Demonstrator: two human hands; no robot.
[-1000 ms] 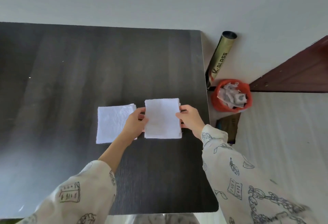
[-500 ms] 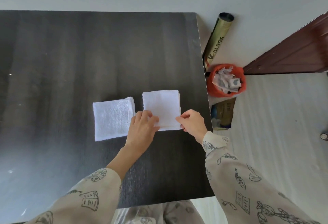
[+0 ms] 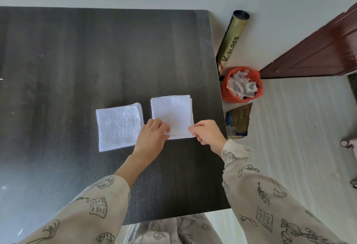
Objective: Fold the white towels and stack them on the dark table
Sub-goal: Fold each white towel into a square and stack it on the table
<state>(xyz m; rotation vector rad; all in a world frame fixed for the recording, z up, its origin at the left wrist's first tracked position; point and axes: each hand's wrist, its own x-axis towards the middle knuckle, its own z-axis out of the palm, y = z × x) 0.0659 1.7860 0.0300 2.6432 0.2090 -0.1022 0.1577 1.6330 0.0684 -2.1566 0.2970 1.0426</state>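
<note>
Both hands' curled fingers (image 3: 162,127) pinching square terry towel (image 3: 172,114), dark woodgrain table (image 3: 77,60)

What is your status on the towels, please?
Both hands pinching right towel near edge. Left towel folded, apart. Not stacked. Nothing between them.

Two towels side by side on table (image 3: 77,60) — left towel (image 3: 118,127), right towel (image 3: 172,115), perhaps just apart

White towels (image 3: 172,115), dark table (image 3: 77,60), orange bin (image 3: 226,94), beige doodle-print sleeves (image 3: 270,195).
</note>
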